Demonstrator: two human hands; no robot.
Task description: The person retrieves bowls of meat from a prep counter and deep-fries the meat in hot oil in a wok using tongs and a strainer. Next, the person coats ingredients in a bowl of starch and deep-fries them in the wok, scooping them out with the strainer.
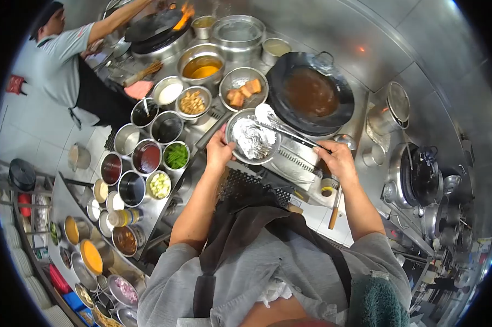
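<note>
One head-worn camera is looking forward and down past the wearer's grey fabric shirt. Its wide, round view is taking in the bare left hand and bare right hand closely, a shiny grey steel wall standing farther off.

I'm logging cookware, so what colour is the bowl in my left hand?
The bowl in your left hand is silver-grey, best seen in the head view.

Both bare forearms reach forward, the left hand gripping the left edge of the metal bowl, thumb at its rim, the right hand curled, back upward, well to the bowl's right.
</note>
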